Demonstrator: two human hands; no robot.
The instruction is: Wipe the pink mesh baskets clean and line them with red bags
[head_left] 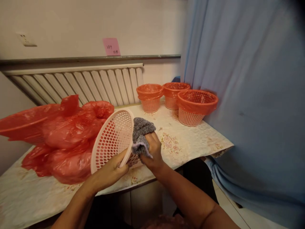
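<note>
Smooth matt plastic basket (121, 129), rough cloth (142, 128), glossy plastic bags (69, 132)

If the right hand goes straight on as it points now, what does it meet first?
With the grey cloth leading, the right hand would probably meet the pale basket in the left hand first; whether cloth and basket touch now is unclear.

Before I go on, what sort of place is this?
Probably a plain indoor room, perhaps in a home, though I can't be sure: it has a white radiator, a long blue curtain and a flowered tablecloth.
</note>
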